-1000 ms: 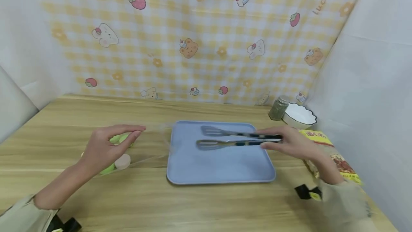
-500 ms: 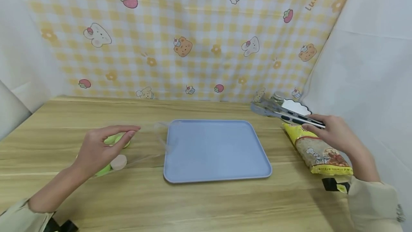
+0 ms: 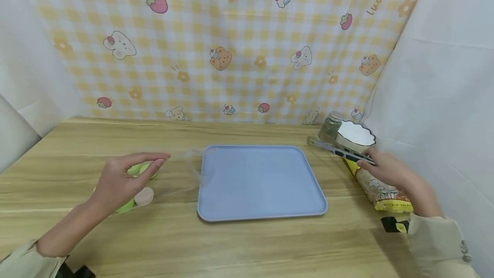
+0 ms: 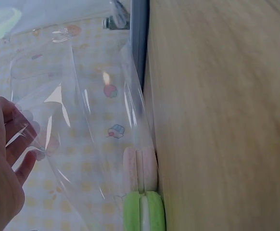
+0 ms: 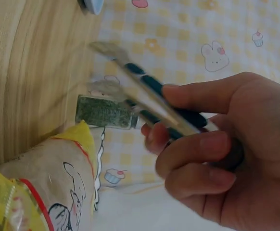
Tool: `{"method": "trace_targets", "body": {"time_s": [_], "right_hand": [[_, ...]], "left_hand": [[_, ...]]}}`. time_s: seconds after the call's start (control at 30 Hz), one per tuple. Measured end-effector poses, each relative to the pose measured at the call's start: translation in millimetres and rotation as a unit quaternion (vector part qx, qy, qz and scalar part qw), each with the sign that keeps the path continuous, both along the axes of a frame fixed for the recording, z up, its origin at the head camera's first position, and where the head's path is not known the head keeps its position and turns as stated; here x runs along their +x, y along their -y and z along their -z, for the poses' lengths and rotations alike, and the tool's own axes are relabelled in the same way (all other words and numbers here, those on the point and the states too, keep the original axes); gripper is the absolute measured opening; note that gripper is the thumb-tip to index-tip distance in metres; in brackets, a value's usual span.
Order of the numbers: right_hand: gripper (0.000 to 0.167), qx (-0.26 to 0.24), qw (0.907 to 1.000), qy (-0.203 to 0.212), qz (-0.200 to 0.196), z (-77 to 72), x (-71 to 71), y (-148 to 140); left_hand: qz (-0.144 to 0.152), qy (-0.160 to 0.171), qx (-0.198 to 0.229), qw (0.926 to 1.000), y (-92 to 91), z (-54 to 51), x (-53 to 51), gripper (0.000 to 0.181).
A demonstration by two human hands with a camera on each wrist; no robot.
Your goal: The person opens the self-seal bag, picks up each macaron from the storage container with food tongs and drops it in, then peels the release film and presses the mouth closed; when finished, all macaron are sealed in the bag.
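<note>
My left hand point(image 3: 119, 183) pinches the upper edge of a clear plastic bag point(image 4: 82, 101) between thumb and fingers, its mouth lying toward the tray. Inside the bag are green macarons point(image 4: 145, 211) and a pale pink macaron point(image 4: 140, 168), partly hidden behind the hand in the head view. On the right, my right hand point(image 3: 391, 173) grips metal tongs point(image 3: 341, 151) with dark handle inlays. Their tips point left, over the table just in front of the glass jar, and stand slightly apart in the right wrist view. A blue tray point(image 3: 262, 183) lies between the hands.
A glass jar point(image 3: 330, 127) of green flakes and a white scalloped bowl point(image 3: 355, 136) stand at the back right. Below the right hand lies a yellow printed food packet point(image 3: 386, 192). White cloth point(image 3: 447, 98) borders the table on the right.
My right hand has carried the tongs from over the tray to the right, then lowered them slightly near the jar and packet. My left hand has kept its pinch on the bag.
</note>
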State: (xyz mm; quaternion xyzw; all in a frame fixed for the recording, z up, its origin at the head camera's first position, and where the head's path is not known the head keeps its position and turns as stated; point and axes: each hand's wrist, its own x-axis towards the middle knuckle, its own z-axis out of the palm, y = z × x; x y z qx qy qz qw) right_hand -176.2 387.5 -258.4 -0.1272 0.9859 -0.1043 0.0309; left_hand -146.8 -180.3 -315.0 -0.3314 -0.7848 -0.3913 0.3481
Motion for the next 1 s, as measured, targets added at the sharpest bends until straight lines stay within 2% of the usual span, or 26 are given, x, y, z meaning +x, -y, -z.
{"method": "trace_targets", "body": {"time_s": [0.07,0.17,0.27,0.33,0.4,0.57,0.8,1.0], "right_hand": [[0.043,-0.007,0.9996,0.027,0.002,1.6,1.6,0.5],[0.035,-0.049,0.9952,0.084,0.012,3.6,3.0,1.3],[0.025,-0.105,0.9829,0.149,0.025,5.3,3.3,2.2],[0.022,-0.123,0.9768,0.174,0.023,7.0,2.8,2.7],[0.023,-0.109,0.9779,0.178,0.018,8.9,2.9,2.7],[0.027,-0.035,0.9869,0.157,0.015,15.9,2.2,4.2],[0.031,-0.025,0.9767,0.197,0.081,27.6,0.6,16.2],[0.032,-0.004,0.9765,0.192,0.097,27.7,3.8,25.7]], "left_hand": [[0.003,-0.005,0.002,1.0,-0.3,-0.4,-0.8,0.029],[0.009,-0.012,0.013,0.9998,-0.1,-0.7,-1.7,0.028],[0.012,-0.016,0.026,0.9995,0.6,-1.9,-1.8,0.027],[0.011,-0.012,0.025,0.9995,0.6,-2.7,-0.9,0.027],[0.009,-0.003,0.017,0.9998,0.5,-3.6,0.6,0.029],[0.008,0.009,0.0,0.9999,0.2,-5.2,3.1,0.028],[0.006,0.006,-0.001,1.0,0.4,-6.6,2.5,0.027],[0.003,0.001,-0.001,1.0,0.1,-6.6,2.8,0.026]]}}
